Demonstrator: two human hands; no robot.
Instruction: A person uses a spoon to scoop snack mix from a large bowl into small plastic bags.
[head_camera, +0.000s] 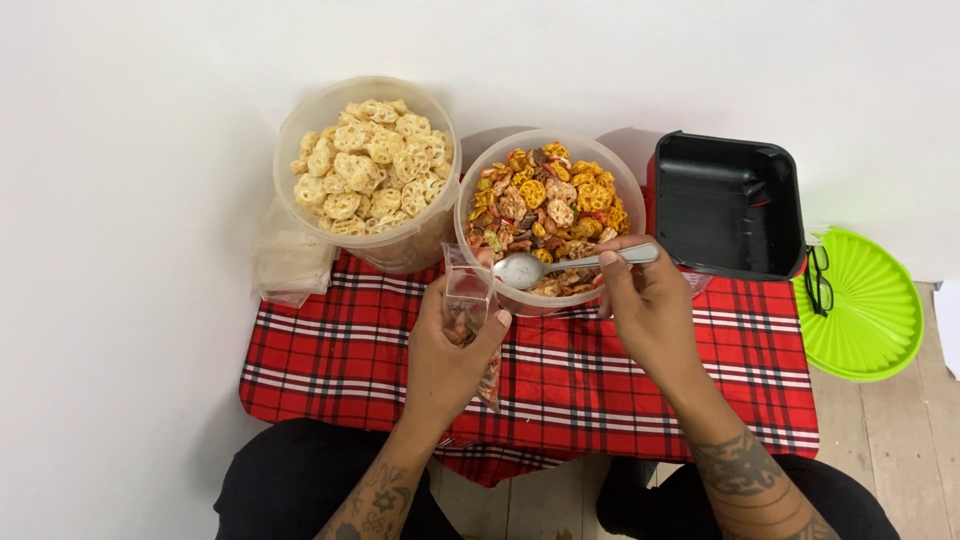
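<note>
So that snacks drop straight in, my left hand (450, 350) grips the little bag (468, 305) upright beside the tub (620, 180). My right hand (645, 305) pinches the spoon (570, 265) flat, bowl over the bag's mouth.

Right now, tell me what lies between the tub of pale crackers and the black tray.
The head view shows the tub of mixed spiced crackers between the tub of pale crackers and the black tray.

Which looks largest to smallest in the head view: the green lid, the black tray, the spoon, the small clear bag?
1. Green lid and black tray: too alike to rank.
2. Spoon.
3. Small clear bag, partly hidden by the left hand.
</note>
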